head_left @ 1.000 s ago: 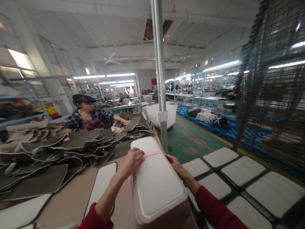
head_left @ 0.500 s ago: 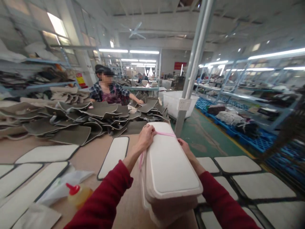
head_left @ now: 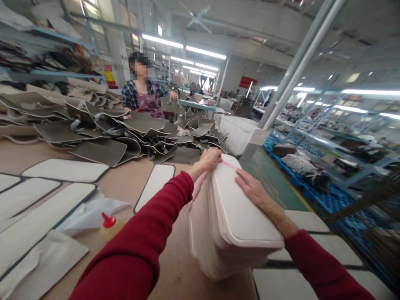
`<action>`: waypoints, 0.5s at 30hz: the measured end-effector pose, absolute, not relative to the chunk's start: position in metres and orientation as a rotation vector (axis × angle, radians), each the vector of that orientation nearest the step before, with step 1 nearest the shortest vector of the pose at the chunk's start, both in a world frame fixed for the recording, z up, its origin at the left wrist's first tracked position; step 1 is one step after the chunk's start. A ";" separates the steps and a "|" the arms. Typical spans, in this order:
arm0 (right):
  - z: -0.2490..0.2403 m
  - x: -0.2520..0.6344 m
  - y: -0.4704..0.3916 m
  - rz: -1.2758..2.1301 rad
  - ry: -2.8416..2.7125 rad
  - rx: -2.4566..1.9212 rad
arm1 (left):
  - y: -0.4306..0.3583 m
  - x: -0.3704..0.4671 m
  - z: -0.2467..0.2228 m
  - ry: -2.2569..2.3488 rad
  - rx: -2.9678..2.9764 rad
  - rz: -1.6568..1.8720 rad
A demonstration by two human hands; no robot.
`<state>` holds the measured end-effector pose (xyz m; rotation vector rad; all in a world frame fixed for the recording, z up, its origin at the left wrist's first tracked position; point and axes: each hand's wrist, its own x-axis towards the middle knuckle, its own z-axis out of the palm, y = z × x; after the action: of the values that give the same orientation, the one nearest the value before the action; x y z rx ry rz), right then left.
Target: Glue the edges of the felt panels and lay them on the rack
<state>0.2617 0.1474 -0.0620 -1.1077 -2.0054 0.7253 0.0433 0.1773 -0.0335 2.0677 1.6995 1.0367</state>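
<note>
A tall stack of white padded panels (head_left: 250,212) with rounded corners stands on the tan table (head_left: 175,254). A pink fabric strip (head_left: 229,165) runs across its top near the far end and hangs down the left side. At the stack's far left edge, my left hand (head_left: 210,160) is closed on the strip, fingers pinched together. My right hand (head_left: 254,188) lies on the top panel with its fingers stretched out, fingertips beside the strip. How the strip passes beneath the stack is hidden.
Dark-edged white panels (head_left: 67,170) lie left and right of the stack. A red-capped glue bottle (head_left: 109,225) stands near my left sleeve. Folded grey-brown pieces (head_left: 125,129) are heaped at the back, with a co-worker (head_left: 145,93) behind them. A metal post (head_left: 290,71) rises beyond the table.
My right hand has moved from the stack's right side onto its top. My left hand stays at the far left edge with the strip. The view has tilted, and the co-worker's arm is raised.
</note>
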 end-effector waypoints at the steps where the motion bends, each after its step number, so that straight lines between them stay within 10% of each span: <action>1: -0.063 0.262 0.145 0.699 -2.028 -1.103 | 0.178 0.041 -0.033 1.666 2.051 1.062; 15: -0.070 0.273 0.144 0.610 -2.049 -1.137 | 0.098 0.006 -0.163 1.260 1.518 1.372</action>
<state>0.2735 0.1436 -0.0698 -1.1370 -2.0487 0.6100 0.0064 0.0978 -0.1633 1.5179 1.2603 1.3725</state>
